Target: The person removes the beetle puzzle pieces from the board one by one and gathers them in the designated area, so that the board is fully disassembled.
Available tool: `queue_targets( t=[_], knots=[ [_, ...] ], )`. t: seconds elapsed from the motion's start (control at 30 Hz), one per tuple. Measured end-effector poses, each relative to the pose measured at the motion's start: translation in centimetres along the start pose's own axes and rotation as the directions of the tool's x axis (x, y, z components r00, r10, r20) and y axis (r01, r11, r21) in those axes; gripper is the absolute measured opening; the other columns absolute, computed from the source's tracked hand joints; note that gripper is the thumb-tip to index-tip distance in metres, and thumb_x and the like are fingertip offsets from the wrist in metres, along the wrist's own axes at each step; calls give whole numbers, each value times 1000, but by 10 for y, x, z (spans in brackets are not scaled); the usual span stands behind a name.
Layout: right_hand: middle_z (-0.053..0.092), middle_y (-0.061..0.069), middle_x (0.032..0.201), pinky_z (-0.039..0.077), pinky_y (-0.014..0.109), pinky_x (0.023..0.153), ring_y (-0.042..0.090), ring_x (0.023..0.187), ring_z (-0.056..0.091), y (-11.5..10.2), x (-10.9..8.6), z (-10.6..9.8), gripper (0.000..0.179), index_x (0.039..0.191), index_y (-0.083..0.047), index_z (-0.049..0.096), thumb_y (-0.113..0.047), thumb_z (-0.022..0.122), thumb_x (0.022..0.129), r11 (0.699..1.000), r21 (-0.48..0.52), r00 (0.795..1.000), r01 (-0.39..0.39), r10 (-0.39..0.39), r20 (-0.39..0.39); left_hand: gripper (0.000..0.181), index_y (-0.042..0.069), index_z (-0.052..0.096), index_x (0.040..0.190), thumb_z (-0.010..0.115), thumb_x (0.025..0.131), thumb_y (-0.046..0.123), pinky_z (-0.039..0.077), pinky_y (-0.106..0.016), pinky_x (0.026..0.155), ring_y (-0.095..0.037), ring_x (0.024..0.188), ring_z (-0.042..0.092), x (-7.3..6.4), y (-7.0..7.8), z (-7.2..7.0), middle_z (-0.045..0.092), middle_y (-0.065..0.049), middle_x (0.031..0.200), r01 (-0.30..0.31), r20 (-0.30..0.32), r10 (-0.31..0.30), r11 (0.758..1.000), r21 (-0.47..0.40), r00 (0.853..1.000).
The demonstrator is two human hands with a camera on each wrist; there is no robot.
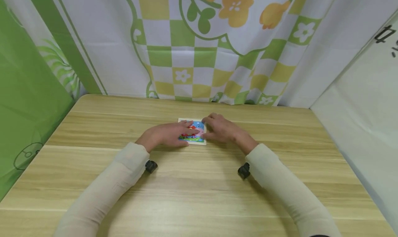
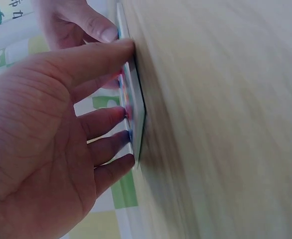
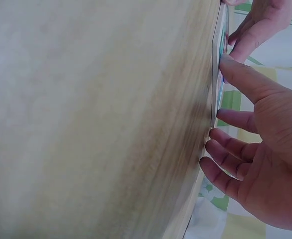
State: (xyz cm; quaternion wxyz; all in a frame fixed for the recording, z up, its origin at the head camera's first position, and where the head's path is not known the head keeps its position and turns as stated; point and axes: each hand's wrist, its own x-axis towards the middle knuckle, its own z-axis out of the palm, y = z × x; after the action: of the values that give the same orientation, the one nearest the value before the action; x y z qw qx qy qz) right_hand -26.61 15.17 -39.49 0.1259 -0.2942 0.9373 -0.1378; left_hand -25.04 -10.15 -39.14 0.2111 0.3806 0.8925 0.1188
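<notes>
A small flat picture board [image 1: 191, 139] with a pale border and a bright cartoon print lies on the wooden table. My left hand [image 1: 171, 134] rests over its left part, the fingers stretched out across the print. In the left wrist view, the thumb of the left hand [image 2: 41, 124] touches the board's near edge [image 2: 138, 94]. At the right border is my right hand [image 1: 222, 128], its thumb and index finger touching the board. The right wrist view shows the right hand's thumb [image 3: 240, 74] on the printed face, with the other fingers loosely bent beside the edge.
The wooden table [image 1: 192, 195] reaches back to a curtain [image 1: 186, 57] with green and yellow checks. A green cloth [image 1: 28, 102] hangs at the left and a white sheet [image 1: 363, 102] at the right. Both wrists wear small black devices [image 1: 151, 166].
</notes>
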Motion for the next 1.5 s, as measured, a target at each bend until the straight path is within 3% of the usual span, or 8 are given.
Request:
queue_targets(
  t=[0.63,0.97,1.17,1.3,1.5],
  knots=[
    [51,19,136,44,50,108,33,126,49,-3,8,-10,61,137,-6,59,-40,80,92,998,52,999,-37,35,33,63,26,44,159,69,102,28,30,-54,121,-40,154,25,5,7,-7,21,-18,169,12,-3,-12,1000,10,1000],
    [50,20,139,40,49,113,35,131,45,-2,14,-12,57,130,-3,62,-36,84,89,996,75,998,-45,42,40,63,28,45,159,70,101,31,30,-54,121,-40,151,30,6,7,-6,23,-17,169,5,-13,-5,999,40,1000],
    [47,21,141,35,51,116,37,135,41,-1,13,-9,43,119,-5,65,-32,83,90,997,82,1000,3,-5,24,63,29,46,158,71,100,34,32,-54,120,-41,148,37,6,7,-7,27,-16,167,6,-28,-4,997,74,1000],
    [53,19,138,35,50,117,37,133,45,-3,13,-9,52,127,-3,60,-31,84,90,998,36,999,49,-49,-6,63,30,45,158,70,101,35,32,-54,120,-41,148,37,5,5,-7,27,-17,167,-4,-27,7,996,94,1000],
    [65,14,128,41,47,111,33,124,55,-6,15,-9,52,127,-2,61,-26,86,88,996,54,998,67,-67,-4,63,31,44,159,70,101,36,30,-55,121,-41,149,34,5,4,-7,26,-17,167,1,-20,1,996,90,1000]
  ],
)
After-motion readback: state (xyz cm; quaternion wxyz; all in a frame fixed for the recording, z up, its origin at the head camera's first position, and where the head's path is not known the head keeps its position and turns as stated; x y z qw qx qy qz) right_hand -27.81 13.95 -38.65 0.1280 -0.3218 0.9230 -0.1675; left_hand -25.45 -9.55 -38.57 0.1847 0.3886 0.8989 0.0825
